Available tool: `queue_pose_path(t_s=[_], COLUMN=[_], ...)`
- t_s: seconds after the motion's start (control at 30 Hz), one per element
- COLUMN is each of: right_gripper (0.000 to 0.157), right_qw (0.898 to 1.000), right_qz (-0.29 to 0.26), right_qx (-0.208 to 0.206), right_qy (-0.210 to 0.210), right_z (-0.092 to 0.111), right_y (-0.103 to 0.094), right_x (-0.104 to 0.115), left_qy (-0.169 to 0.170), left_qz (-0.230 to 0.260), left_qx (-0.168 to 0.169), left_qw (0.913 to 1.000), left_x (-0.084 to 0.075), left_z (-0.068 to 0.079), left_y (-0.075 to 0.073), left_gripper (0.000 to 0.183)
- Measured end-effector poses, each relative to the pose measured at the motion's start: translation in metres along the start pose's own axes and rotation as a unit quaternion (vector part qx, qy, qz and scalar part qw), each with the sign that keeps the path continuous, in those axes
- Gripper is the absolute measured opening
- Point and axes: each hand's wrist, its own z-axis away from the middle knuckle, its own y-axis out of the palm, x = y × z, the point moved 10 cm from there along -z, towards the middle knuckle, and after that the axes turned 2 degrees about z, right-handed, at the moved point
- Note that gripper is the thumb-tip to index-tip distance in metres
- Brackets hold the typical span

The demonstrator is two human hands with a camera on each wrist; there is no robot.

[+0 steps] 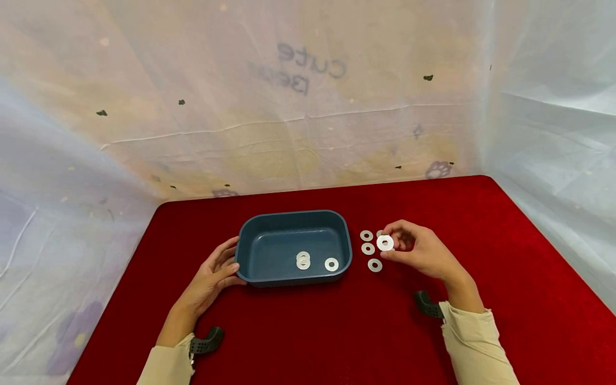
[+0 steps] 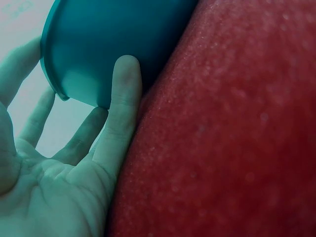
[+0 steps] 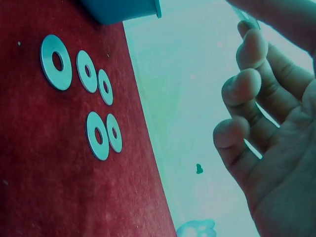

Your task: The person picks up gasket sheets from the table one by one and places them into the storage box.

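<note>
The blue rectangular tray [image 1: 271,248] stands on the red surface [image 1: 313,331], its left end steadied by the left hand [image 1: 212,277] with spread fingers, likely against sliding. The right hand [image 1: 418,250], well apart, pinches a flat washer [image 1: 380,245] by its edge. Three loose washers [image 1: 327,266] lie inside; five others [image 3: 48,59] sit right, apparently for easy reach.

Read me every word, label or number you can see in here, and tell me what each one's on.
"Cute": mirrored, on the patterned sheet at the back.
"Be": mirrored, beneath it on the same sheet; any letters after it are too faint to read.
Faint marks at the left wrist view's top left: too blurred to read.
No readable text shows on the container or the washers.
</note>
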Motion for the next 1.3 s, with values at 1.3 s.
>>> queue_pose_path(t_s=[1.3], right_gripper=[0.034], right_qw=[0.998], right_qz=[0.044], right_qx=[-0.004], right_qy=[0.035], right_z=[-0.037], right_y=[0.055], right_x=[0.023], left_qy=[-0.004], left_qz=[-0.008], left_qx=[-0.009], left_qw=[0.9999], left_x=[0.002], left_z=[-0.001], left_y=[-0.003], left_gripper=[0.062])
